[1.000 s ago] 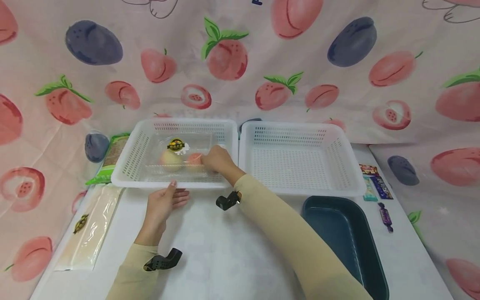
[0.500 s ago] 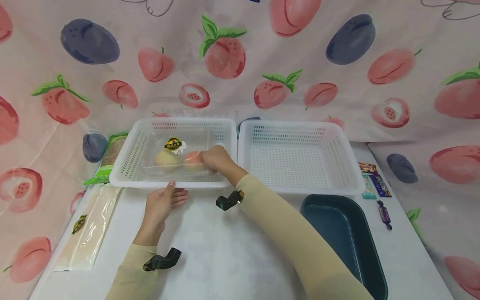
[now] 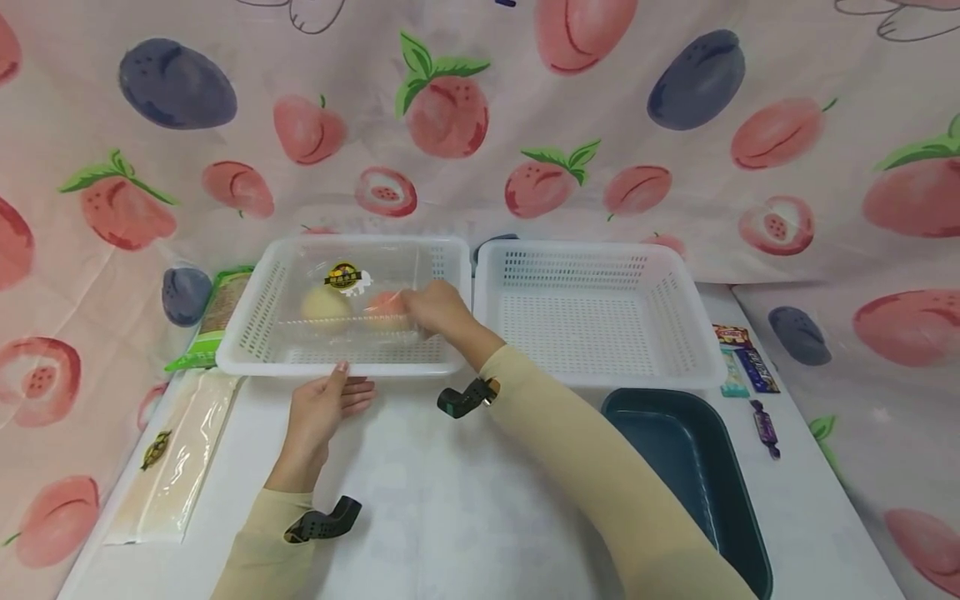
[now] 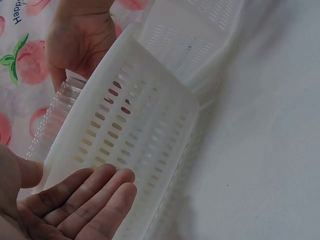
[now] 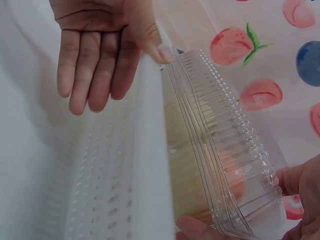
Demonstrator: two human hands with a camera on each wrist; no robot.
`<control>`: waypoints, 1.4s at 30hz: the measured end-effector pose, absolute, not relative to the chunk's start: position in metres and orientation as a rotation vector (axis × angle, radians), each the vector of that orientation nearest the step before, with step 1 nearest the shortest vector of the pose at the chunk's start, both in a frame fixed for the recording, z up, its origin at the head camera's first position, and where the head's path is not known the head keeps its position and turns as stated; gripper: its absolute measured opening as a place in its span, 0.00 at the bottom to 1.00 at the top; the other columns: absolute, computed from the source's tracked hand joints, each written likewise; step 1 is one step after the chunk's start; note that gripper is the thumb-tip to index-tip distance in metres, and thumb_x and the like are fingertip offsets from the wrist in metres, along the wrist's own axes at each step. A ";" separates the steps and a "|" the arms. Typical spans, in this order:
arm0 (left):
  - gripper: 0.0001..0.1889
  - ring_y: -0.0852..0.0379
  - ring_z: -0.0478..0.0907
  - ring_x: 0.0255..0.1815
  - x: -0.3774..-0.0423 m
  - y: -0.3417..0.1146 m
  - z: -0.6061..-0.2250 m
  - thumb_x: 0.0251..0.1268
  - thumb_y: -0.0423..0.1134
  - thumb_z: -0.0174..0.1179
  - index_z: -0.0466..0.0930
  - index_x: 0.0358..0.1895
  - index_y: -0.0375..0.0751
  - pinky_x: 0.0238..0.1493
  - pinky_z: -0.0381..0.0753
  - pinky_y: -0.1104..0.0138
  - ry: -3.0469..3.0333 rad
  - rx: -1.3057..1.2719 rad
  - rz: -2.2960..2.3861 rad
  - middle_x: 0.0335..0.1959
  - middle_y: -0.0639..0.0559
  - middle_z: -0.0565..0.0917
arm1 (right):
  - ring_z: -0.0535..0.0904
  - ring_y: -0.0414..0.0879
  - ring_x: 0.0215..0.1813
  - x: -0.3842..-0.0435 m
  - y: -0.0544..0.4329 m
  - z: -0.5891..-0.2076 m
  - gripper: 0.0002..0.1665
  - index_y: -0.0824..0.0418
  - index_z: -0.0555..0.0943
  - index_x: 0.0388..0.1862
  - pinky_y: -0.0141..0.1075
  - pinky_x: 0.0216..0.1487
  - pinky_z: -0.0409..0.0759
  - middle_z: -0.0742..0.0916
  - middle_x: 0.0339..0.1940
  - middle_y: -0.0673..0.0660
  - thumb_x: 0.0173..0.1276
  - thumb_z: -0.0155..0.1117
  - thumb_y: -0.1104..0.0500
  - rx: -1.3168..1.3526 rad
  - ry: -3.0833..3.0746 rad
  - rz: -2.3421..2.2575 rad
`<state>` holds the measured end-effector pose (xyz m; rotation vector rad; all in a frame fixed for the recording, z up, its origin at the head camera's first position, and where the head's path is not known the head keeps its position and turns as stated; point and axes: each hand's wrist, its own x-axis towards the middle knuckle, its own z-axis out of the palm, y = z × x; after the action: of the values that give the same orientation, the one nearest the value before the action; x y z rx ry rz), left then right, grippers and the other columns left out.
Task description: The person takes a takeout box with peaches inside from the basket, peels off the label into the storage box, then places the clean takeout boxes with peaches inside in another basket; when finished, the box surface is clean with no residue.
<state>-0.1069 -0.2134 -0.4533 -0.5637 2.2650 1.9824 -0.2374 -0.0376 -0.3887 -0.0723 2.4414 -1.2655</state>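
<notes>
Clamshell [image 3: 358, 293] raised, basket wall [image 3: 408, 368] in front

Fruit [image 3: 326, 307] in box [image 3: 351, 280], baskets [image 3: 416, 369] side by side

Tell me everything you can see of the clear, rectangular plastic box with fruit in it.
The clear, rectangular plastic box has ribbed walls and a black-and-yellow label on top. Through it show a round pale-yellow fruit and a round orange-red fruit. It looks closed. The bare right hand grips its right end; in the wrist views part of it stands above the rim of the left white slotted plastic basket. Whether its base touches the basket cannot be told.
</notes>
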 end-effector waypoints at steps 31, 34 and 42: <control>0.35 0.64 0.91 0.41 -0.107 -0.214 -0.456 0.86 0.55 0.44 0.76 0.62 0.16 0.48 0.91 0.71 2.278 -0.545 1.979 0.56 0.28 0.86 | 0.82 0.51 0.46 -0.208 0.039 -0.342 0.28 0.66 0.76 0.62 0.41 0.49 0.89 0.83 0.50 0.60 0.82 0.55 0.44 -0.027 2.363 -1.372; 0.36 0.65 0.90 0.40 -0.107 -0.214 -0.456 0.86 0.55 0.44 0.76 0.62 0.16 0.48 0.91 0.72 2.281 -0.545 1.979 0.56 0.28 0.86 | 0.82 0.52 0.47 -0.201 0.046 -0.340 0.27 0.66 0.75 0.61 0.44 0.52 0.89 0.82 0.52 0.61 0.81 0.55 0.44 -0.035 2.375 -1.375; 0.31 0.68 0.89 0.38 -0.107 -0.213 -0.455 0.89 0.49 0.41 0.76 0.62 0.18 0.49 0.90 0.72 2.313 -0.557 1.957 0.53 0.31 0.88 | 0.83 0.51 0.44 -0.184 0.066 -0.338 0.23 0.70 0.76 0.52 0.38 0.44 0.89 0.83 0.51 0.62 0.80 0.56 0.48 -0.074 2.365 -1.462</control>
<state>-0.1065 -0.2132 -0.4550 -0.5573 2.3126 1.9566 -0.1838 0.0665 -0.3380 -0.0736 2.3653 -1.4618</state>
